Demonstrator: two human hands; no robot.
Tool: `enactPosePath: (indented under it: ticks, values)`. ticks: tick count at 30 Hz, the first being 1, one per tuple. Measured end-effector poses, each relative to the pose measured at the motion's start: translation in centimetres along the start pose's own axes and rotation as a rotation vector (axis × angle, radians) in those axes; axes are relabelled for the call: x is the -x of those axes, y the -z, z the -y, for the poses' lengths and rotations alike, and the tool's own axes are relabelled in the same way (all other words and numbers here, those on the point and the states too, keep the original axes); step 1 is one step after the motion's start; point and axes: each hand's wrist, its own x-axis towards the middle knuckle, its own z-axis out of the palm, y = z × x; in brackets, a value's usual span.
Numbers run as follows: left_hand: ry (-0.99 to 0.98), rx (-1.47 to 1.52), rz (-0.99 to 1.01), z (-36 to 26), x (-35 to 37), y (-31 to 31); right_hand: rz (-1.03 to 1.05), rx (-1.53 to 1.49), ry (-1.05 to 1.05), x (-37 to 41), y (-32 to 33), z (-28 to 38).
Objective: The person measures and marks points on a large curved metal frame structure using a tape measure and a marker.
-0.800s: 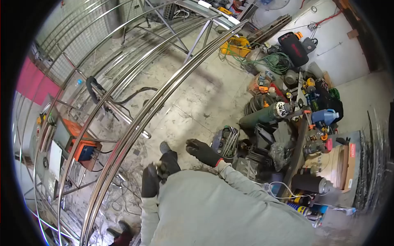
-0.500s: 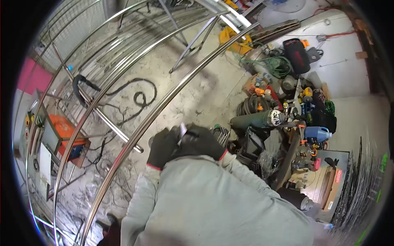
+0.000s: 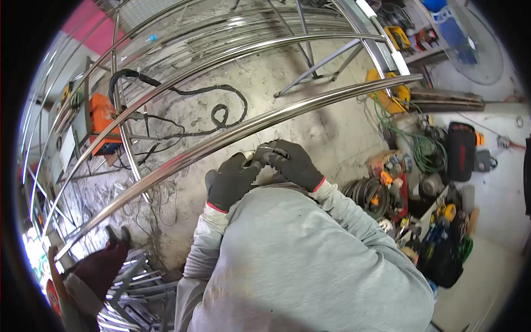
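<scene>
Both my hands wear dark work gloves with red cuffs and meet in front of my chest, close below the polished curved metal tube (image 3: 276, 113). My left hand (image 3: 232, 180) is closed, and a small pale, shiny piece (image 3: 249, 155) shows at its fingertips; its kind is too small to tell. Beside it, my right hand (image 3: 294, 164) has its fingers bent in toward the same spot. What lies between the right fingers is mostly hidden by the glove.
An orange machine (image 3: 104, 123) stands at left, with a black cable (image 3: 221, 88) coiled on the floor. Tools, hoses and a black case (image 3: 461, 150) crowd the right. Another person (image 3: 99, 263) is at lower left near stacked metal pieces (image 3: 133, 301).
My view has swung left, so the tubes and floor clutter sit further right. The hands stay together; the pale piece between them shows less than before.
</scene>
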Motion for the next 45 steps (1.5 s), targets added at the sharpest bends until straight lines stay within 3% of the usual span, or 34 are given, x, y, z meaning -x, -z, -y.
enactPosePath:
  ticks: [2, 3, 6, 9, 12, 13, 14, 16, 18, 23, 25, 26, 29, 31, 32, 34, 36, 38, 40, 41, 43, 45]
  values:
    - [-0.294, -0.211, -0.205, -1.3, -0.6, -3.5, 0.072, 0.142, 0.195, -0.1, 4.4, 0.2]
    - [-0.277, -0.230, -0.220, -2.4, -1.1, -4.6, 0.095, 0.125, 0.203, -0.2, 6.2, 0.7]
    - [-0.479, -0.545, -0.416, -5.6, -2.4, -7.3, 0.124, 0.196, 0.400, 0.0, 10.3, 1.4]
    - [-0.467, -0.392, -0.503, -6.5, -5.6, -9.4, -0.003, 0.407, 0.594, -0.6, 13.8, 3.3]
    - [-0.427, -0.469, -0.599, -5.5, -9.4, -11.1, -0.070, 0.528, 0.563, -2.7, 16.3, 1.8]
    - [-0.298, -0.589, -0.555, -5.7, -10.1, -11.2, -0.097, 0.592, 0.549, -3.3, 17.0, 1.0]
    - [-0.345, -0.577, -0.584, -5.7, -11.3, -11.5, -0.041, 0.543, 0.349, -3.7, 17.9, 0.5]
    - [-0.392, -0.564, -0.630, -4.4, -13.4, -12.1, -0.024, 0.501, 0.318, -4.2, 18.6, 0.7]
    - [-0.579, -1.135, -0.683, -1.7, -14.7, -12.2, -0.016, 0.261, 0.255, -5.1, 18.6, 0.0]
    - [-0.484, -1.171, -0.628, -0.9, -14.5, -12.5, 0.025, 0.166, 0.125, -6.5, 19.3, -2.3]
    - [-0.336, -1.006, -0.610, -0.6, -15.0, -12.4, 0.027, 0.140, 0.167, -7.0, 19.4, -2.6]
    - [-0.397, -1.036, -0.636, -0.3, -15.0, -12.5, 0.037, 0.145, 0.162, -7.0, 19.7, -3.0]
    - [-0.410, -0.866, -0.747, 0.8, -15.4, -12.9, 0.038, 0.365, 0.353, -6.5, 19.7, -1.9]
    - [-0.361, -0.802, -0.786, 0.0, -15.3, -13.4, -0.040, 0.464, 0.744, -7.4, 20.1, -3.4]
    - [-0.272, -0.758, -0.746, -0.7, -15.2, -13.3, -0.030, 0.467, 0.747, -8.0, 20.3, -4.2]
    - [-0.177, -0.707, -0.713, -1.1, -15.0, -13.2, -0.194, 0.948, 1.040, -9.4, 20.5, -5.6]
    - [-0.425, -0.678, -0.736, -1.0, -14.9, -12.8, -0.178, 0.860, 1.033, -10.0, 20.6, -6.5]
    - [-0.372, -0.677, -0.687, -1.1, -14.8, -12.6, -0.165, 0.771, 1.022, -10.4, 20.6, -7.2]
    - [-0.273, -0.605, -0.564, -2.8, -14.2, -12.1, -0.209, 1.097, 1.101, -10.3, 20.6, -7.1]
    - [-0.272, -0.601, -0.571, -3.1, -14.0, -12.0, -0.204, 1.100, 1.106, -9.8, 20.3, -6.6]
    - [-0.196, -0.577, -0.538, -3.2, -14.1, -11.7, -0.099, 0.381, 0.493, -6.9, 18.3, -2.6]
    - [-0.153, -0.562, -0.489, -3.5, -14.1, -10.9, -0.053, 0.319, 0.395, -7.5, 18.4, -2.6]
